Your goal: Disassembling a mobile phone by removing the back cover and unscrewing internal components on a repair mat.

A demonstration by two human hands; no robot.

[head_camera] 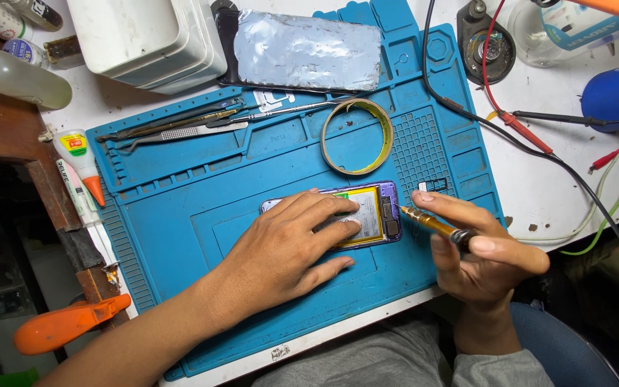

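The left hand (288,247) lies flat, fingers spread, pressing down on an opened phone (367,215) and covering most of it. The phone rests face down on a blue mat (180,208), its back off, with a yellow-edged battery and the purple frame showing past the fingertips. The right hand (478,251) is closed around a gold screwdriver (431,223), gripped between thumb and fingers, with the tip touching the phone's right end.

Just above the phone, a roll of tape (357,136) lies flat on the mat. Further up, tweezers (180,131) and other thin metal tools sit in the mat's tray. A phone screen panel (302,51) with a foil-like back lies across the mat's top edge, next to a white plastic box (145,39). Left of the mat stand a glue bottle (80,161) with an orange nozzle and an orange clamp (66,322) at the desk edge. Red and black test leads (524,132) run over the white table on the right.
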